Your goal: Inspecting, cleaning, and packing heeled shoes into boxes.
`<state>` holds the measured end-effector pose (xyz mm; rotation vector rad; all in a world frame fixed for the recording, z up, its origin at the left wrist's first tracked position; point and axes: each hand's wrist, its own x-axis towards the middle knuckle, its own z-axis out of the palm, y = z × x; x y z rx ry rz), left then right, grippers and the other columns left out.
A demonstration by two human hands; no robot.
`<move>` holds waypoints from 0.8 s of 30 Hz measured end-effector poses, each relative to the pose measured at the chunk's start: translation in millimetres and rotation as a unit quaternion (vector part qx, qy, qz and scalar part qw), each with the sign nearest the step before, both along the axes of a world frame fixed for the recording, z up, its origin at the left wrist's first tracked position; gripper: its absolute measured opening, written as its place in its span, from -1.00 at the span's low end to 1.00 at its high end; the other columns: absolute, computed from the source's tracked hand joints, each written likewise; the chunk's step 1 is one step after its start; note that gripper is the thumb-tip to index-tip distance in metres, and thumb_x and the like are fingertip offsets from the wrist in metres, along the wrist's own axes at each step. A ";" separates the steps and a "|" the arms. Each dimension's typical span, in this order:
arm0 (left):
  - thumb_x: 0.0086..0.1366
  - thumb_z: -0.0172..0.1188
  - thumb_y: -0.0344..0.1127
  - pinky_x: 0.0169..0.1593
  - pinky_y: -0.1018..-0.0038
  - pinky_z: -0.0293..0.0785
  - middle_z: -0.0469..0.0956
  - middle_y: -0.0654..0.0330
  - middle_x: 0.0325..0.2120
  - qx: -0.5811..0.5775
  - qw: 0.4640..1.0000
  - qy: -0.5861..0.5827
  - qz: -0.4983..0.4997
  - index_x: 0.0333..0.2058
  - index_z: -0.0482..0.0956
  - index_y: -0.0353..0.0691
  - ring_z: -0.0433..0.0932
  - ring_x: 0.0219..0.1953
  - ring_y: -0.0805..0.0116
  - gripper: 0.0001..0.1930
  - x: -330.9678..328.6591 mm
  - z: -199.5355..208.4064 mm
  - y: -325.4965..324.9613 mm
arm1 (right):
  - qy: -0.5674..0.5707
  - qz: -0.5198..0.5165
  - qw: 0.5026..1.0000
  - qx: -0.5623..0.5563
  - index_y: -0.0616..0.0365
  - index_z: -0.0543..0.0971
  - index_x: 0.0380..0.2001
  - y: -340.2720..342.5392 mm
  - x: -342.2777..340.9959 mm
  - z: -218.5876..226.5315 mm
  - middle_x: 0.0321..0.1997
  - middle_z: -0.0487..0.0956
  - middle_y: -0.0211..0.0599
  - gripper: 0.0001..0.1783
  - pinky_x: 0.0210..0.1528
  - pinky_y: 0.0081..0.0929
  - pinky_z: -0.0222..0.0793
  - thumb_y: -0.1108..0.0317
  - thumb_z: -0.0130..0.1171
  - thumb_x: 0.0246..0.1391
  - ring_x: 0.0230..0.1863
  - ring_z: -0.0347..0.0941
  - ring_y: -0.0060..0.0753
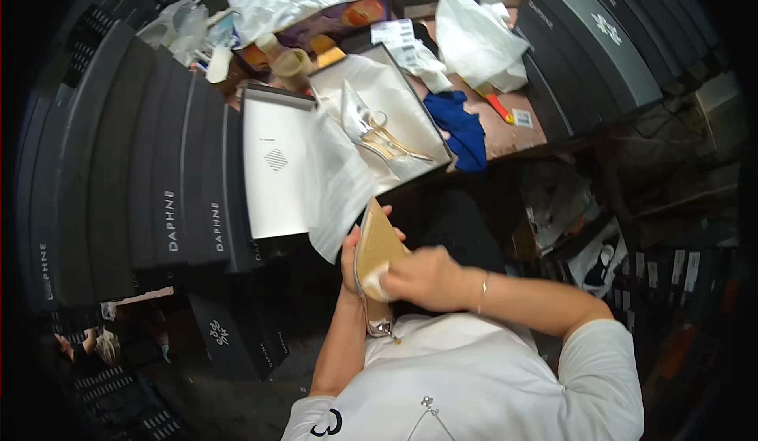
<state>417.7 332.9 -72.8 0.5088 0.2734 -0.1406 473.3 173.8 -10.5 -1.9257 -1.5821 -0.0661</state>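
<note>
At the far left, dark shoeboxes (pixel 118 165) stood in a tight row. Toward the middle, the left hand (pixel 350 266) had its grip closed around the held shoe (pixel 378 240), tan sole up before the person's chest, pointed toe toward the open box (pixel 410 105), where 1 silvery shoe (pixel 355 116) lay. A white wad (pixel 373 281) touched the sole, pinched in the right hand's (pixel 429 278) grip; its material I couldn't tell. Done well, I judged, the left would brace without squeezing while the wad made light, even strokes. Farther right, a blue cloth (pixel 464 129) lay on the worktop (pixel 505 137).
</note>
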 end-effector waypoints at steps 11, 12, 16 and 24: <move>0.33 -0.20 0.18 -0.03 0.23 0.51 0.49 0.01 -0.13 -0.084 0.990 0.097 0.057 0.27 0.13 -0.23 0.53 -0.12 0.22 -0.29 1.6 21.7 -13.7 | 0.010 -0.130 0.989 0.066 -0.03 0.44 -0.38 24.8 46.0 -18.1 -0.55 0.43 -0.41 -0.82 -0.61 -0.41 0.40 0.31 0.15 -0.14 -0.56 0.47 -0.36; 0.31 -0.19 0.19 -0.02 0.21 0.51 0.49 0.02 -0.09 -0.123 0.981 0.115 0.095 0.27 0.13 -0.20 0.53 -0.09 0.20 -0.28 -3.1 29.3 -20.8 | 0.012 -0.111 0.989 0.097 -0.02 0.45 -0.40 19.7 23.7 -19.5 -0.53 0.45 -0.41 -0.83 -0.65 -0.36 0.38 0.34 0.16 -0.16 -0.55 0.48 -0.38; 0.33 -0.25 0.20 -0.08 0.29 0.52 0.51 -0.01 -0.17 -0.023 0.999 -0.036 -0.026 0.27 0.14 -0.20 0.56 -0.21 0.16 -0.29 -7.0 7.3 -3.5 | 0.033 0.003 0.998 0.059 0.05 0.46 -0.54 18.6 9.1 3.6 -0.60 0.47 -0.38 -0.85 -0.70 -0.34 0.40 0.32 0.21 -0.24 -0.63 0.49 -0.35; 0.38 -0.37 0.25 -0.15 0.33 0.50 0.51 0.01 -0.21 -0.024 0.995 0.070 0.072 0.23 0.20 -0.28 0.55 -0.28 0.18 -0.27 -2.8 39.1 -15.1 | 0.008 -0.065 0.995 0.072 0.06 0.47 -0.48 36.9 15.0 6.6 -0.64 0.42 -0.32 -0.87 -0.67 -0.34 0.40 0.34 0.19 -0.14 -0.56 0.49 -0.21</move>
